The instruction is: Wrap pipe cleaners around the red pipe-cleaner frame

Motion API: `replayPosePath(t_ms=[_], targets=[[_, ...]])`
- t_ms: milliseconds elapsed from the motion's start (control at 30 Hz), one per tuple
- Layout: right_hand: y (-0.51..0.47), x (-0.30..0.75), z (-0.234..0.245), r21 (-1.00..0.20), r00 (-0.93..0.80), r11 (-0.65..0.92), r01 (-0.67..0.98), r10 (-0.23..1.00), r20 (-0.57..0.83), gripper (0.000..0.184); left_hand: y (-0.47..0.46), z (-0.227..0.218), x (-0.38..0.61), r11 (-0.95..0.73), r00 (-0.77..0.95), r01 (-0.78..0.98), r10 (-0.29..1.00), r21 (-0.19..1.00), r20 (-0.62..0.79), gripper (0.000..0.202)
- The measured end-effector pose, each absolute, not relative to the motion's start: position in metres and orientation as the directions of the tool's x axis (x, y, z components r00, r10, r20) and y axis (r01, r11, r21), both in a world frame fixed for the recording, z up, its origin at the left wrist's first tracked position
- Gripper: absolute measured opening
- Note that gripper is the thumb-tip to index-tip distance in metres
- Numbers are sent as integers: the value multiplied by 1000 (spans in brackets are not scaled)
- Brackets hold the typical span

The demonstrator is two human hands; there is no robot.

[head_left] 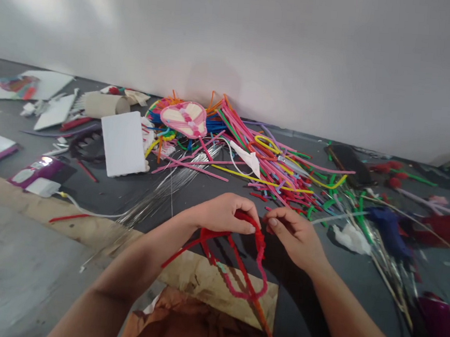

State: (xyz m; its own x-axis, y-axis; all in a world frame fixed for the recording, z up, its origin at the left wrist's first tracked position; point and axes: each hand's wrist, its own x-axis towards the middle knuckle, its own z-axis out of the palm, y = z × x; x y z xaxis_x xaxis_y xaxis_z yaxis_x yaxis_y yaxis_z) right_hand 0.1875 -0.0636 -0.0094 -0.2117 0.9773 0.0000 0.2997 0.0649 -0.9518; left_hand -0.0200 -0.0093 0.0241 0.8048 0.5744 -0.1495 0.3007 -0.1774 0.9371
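Observation:
My left hand [233, 214] is closed on a shape of bent pipe cleaners [265, 283], mostly red with a pink curved stretch and a small pale green bit. Two straight red ends stick out below it, one running down to the lower edge where it looks orange. Just right of the shape's top, my right hand [293, 236] has its thumb and forefinger pinched together. Whatever lies between those fingertips is too small to make out. Beyond both hands lies a heap of loose pipe cleaners [247, 134], mainly pink with some yellow, green and blue.
A pink-and-cream heart-like piece [184, 117] leans on the heap, beside a white card [123, 144]. Thin metal wires [169, 179] lie in front. Purple glue guns [33, 171] [436, 325] rest at both sides. A dark phone [350, 164] and scissors [293, 166] lie right.

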Motion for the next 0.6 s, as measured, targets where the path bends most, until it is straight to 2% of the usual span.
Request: replayPosePath(t_ms=[133, 267, 467, 600], targets=[[-70, 186, -7, -867, -243, 279, 413, 951, 190, 13, -9, 23, -21, -148, 813, 253, 568, 956, -128, 10], [-73, 186, -9, -769, -289, 454, 451, 889, 356, 11, -8, 18, -20, -130, 821, 195, 564, 972, -89, 8], [-76, 185, -11, -637, -439, 599, 485, 797, 416, 25, -7, 14, -19, 16, 802, 141, 584, 990, -124, 7], [-78, 181, -10, -429, -485, 693, 579, 716, 502, 33, -8, 11, -18, 75, 791, 141, 591, 987, -158, 8]])
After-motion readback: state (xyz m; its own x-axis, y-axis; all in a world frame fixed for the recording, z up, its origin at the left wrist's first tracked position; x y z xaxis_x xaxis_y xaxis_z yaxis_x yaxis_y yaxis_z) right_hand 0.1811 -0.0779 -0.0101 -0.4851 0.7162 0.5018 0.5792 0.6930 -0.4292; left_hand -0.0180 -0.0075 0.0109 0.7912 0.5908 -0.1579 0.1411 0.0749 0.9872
